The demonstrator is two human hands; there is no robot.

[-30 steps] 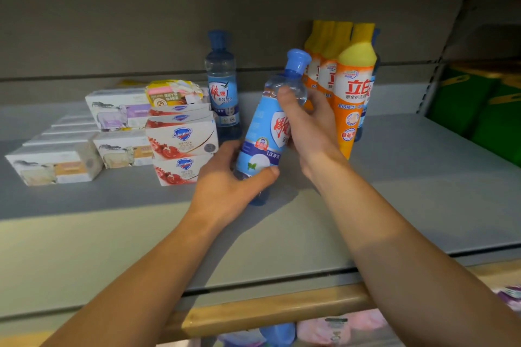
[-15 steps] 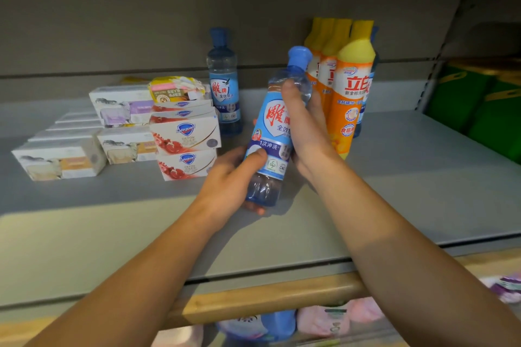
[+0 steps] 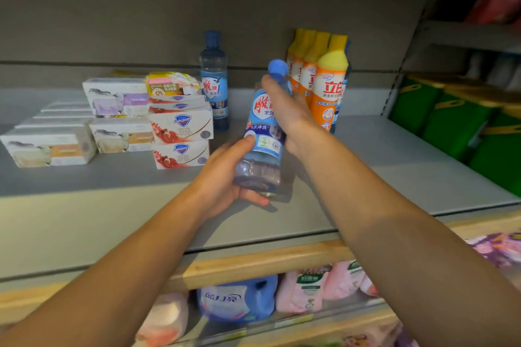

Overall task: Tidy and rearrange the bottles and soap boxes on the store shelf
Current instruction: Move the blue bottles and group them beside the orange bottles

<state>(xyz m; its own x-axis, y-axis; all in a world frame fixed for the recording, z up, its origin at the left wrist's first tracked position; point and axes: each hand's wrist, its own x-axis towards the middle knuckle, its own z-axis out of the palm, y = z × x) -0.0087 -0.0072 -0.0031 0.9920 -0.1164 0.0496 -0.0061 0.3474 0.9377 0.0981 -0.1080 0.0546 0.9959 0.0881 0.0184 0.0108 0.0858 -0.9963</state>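
A clear blue bottle [image 3: 260, 132] with a blue cap and a blue-and-white label is held nearly upright just above the grey shelf [image 3: 380, 166]. My left hand [image 3: 225, 177] grips its base, thumb on the label. My right hand [image 3: 287, 113] grips its upper half just below the cap. A second, identical blue bottle [image 3: 214, 82] stands at the back. Several orange bottles with yellow caps [image 3: 327, 84] stand in a row to the right. White soap boxes [image 3: 180, 127] are stacked on the left, some with red fruit print.
Flat white boxes [image 3: 48, 146] lie in rows at the far left. Green packs [image 3: 456, 127] fill the neighbouring shelf bay on the right. A wooden strip [image 3: 253, 265] edges the shelf front; below it sit a blue detergent jug [image 3: 239, 298] and pink pouches [image 3: 310, 287].
The bottle has been turned from a rightward tilt to nearly upright, its label now facing me. My left hand slid down from its middle to its base.
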